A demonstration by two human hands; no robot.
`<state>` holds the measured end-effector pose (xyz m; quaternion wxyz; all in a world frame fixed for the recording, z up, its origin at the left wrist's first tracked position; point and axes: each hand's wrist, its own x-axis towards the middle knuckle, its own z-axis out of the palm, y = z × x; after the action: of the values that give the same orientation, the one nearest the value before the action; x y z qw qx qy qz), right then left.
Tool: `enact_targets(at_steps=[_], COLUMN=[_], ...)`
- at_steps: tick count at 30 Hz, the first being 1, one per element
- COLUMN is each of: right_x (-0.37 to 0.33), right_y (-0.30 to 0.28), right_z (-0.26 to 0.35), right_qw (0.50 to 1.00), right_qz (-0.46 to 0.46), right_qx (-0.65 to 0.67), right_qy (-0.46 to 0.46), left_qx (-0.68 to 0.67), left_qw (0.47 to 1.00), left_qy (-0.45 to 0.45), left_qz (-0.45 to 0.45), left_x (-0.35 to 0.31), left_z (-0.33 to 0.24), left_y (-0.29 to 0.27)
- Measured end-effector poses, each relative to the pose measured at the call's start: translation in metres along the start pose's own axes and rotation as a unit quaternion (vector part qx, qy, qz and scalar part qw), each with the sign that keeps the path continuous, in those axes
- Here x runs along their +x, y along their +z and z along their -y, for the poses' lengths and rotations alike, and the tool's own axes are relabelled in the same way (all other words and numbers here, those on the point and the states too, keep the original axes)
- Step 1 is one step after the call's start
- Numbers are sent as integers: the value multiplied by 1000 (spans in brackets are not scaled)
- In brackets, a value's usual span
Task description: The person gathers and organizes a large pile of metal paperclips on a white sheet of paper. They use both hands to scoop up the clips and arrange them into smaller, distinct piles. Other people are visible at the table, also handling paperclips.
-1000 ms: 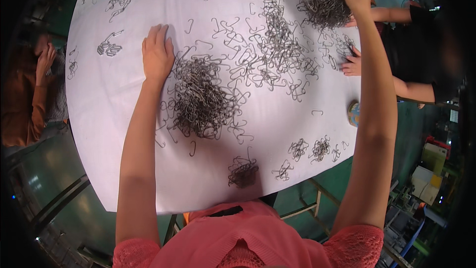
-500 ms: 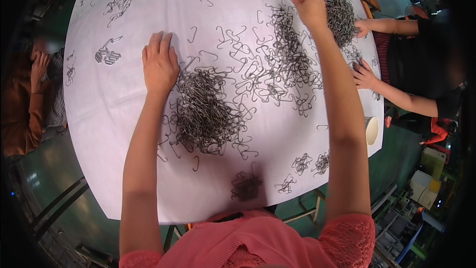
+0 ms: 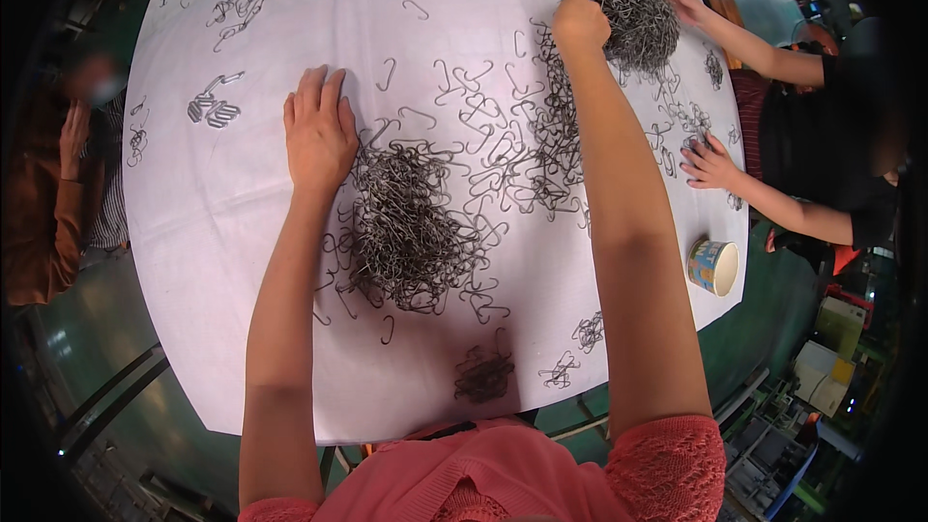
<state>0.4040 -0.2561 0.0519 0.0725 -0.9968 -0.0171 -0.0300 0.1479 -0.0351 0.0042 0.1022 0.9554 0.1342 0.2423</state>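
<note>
My left hand (image 3: pixel 322 140) lies flat on the white-covered table, fingers stretched out, its thumb side next to a heap of bent wire hooks (image 3: pixel 411 222). Nothing shows in it. Farther away, my right hand (image 3: pixel 582 24) is closed with its fingers curled; whatever they hold, if anything, is hidden. It is at the left edge of a dense far pile of hooks (image 3: pixel 633 19). Below it runs a band of loose hooks (image 3: pixel 556 126), partly covered by my right forearm. More hooks lie scattered (image 3: pixel 483 121) between the two heaps.
A co-worker's hand (image 3: pixel 681 2) touches the far pile's right side; the other hand (image 3: pixel 710 164) rests on the table. A paper cup (image 3: pixel 713 267) stands at the right edge. Small hook clusters (image 3: pixel 483 374) lie near me. Another person (image 3: pixel 72 155) sits at the left.
My right hand has shifted slightly left and nearer, still closed. The co-worker's upper hand has moved farther away along the pile. My left hand stays nearly in place; the view has shifted slightly.
</note>
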Motion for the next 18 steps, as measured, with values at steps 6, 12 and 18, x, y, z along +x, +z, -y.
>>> enact_targets(at_steps=[6,12,18], right_x=[6,1,-15], right_y=[3,14,22], right_z=[-11,-42,-48], right_qw=[999,995,988], right_qz=[21,-16,-53], right_qx=[-12,84,144], right_qy=[-29,-47,-22], left_qx=[3,-1,11], left_qw=[1000,999,999], left_qy=[7,22,19], left_qz=[-11,-23,-23], left_x=[-1,1,0], left_z=[1,-2,-1], left_y=[2,-3,-3])
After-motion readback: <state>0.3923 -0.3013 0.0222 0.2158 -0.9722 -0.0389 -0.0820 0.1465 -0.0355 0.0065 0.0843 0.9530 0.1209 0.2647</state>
